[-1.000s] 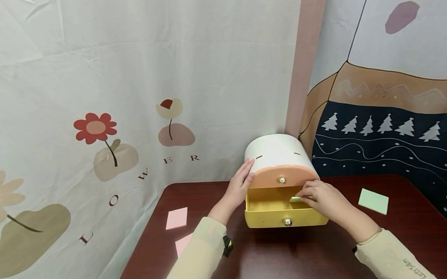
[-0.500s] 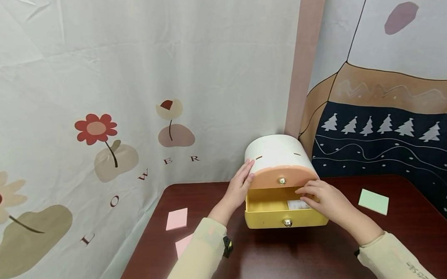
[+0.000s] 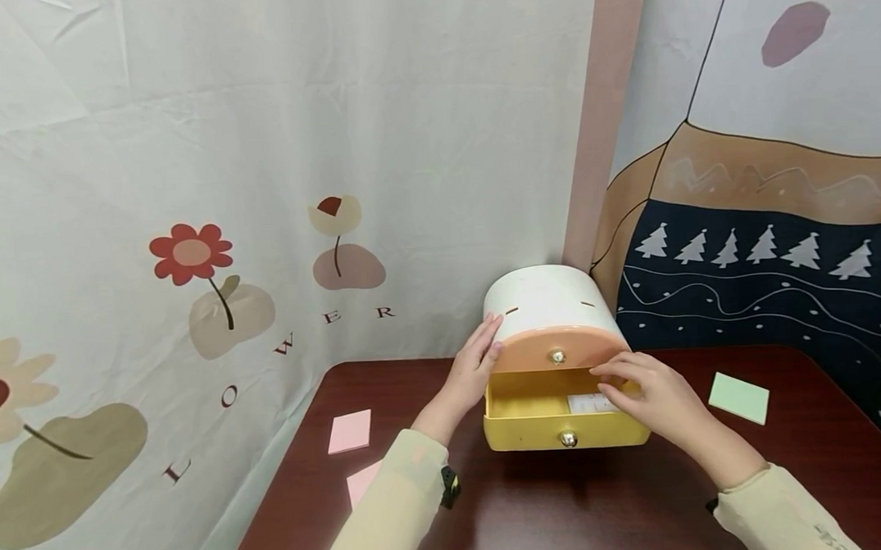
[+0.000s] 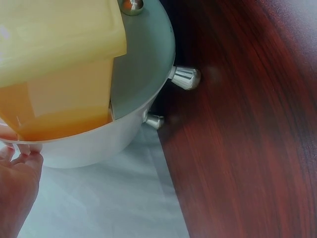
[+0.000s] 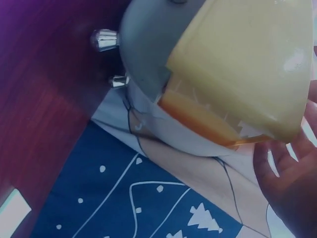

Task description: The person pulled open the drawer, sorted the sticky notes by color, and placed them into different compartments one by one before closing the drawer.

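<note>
Head view, left hand [image 3: 465, 378]: straightened, touching cabinet [image 3: 547, 295]
Right hand [image 3: 658, 393]: loosely parted, empty
Card [image 3: 585, 403]: in drawer [image 3: 523, 435], near right hand

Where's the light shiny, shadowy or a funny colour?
Head view: a shadow on the table under the yellow drawer, and a glint on its knob; left wrist view: pale glare on the table, top right; right wrist view: white shine on the yellow drawer's front, with a purple tint at top left.

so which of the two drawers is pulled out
The lower, yellow drawer: its front juts forward and its inside shows. The upper, orange drawer sits closed above it.
</note>
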`<state>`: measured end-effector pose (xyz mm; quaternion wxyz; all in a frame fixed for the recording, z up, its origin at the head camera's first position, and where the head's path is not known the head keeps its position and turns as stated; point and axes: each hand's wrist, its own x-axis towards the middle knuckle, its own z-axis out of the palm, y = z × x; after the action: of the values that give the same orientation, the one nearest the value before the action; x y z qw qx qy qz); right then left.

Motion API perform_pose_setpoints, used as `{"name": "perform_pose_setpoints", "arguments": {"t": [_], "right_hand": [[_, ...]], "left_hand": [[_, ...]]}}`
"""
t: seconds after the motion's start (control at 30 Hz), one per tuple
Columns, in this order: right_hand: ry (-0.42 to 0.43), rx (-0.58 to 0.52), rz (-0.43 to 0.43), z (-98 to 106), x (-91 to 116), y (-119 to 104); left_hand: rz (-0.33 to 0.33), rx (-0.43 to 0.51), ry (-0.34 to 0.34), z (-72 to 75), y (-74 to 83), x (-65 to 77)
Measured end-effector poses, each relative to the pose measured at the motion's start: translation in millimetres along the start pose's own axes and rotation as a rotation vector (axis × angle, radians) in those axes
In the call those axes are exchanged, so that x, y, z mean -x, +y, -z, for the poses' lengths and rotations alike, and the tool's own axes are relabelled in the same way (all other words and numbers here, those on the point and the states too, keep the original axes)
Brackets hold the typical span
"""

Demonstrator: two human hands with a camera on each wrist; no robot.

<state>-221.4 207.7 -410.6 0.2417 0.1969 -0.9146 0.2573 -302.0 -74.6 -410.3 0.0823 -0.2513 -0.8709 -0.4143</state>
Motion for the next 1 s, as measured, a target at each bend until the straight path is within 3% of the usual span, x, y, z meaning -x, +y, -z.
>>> {"name": "perform_pose_setpoints", "arguments": {"t": [0.3,0.47,0.6,0.7,1.0], "right_hand": [[0.284,-0.058,0.054,9,9,18],[0.383,-0.075,-0.023,14,14,32],[0.427,-0.068,-0.143,16,18,49],[0.379,-0.028,-0.274,18,21,62],[0.075,0.037,-0.620,11,34,102]], "left_hand": [[0.003,0.002,0.003,-0.5,-0.2,-0.9],[0.005,0.002,-0.001,-0.8,-0.6,-1.2],[0.002,0.005,0.000,-1.0,-1.8,-1.6],[-0.003,0.006,0.002,-1.3,-2.5,-1.5],[0.005,0.009,0.001,-1.3,-2.4,-1.5]]}}
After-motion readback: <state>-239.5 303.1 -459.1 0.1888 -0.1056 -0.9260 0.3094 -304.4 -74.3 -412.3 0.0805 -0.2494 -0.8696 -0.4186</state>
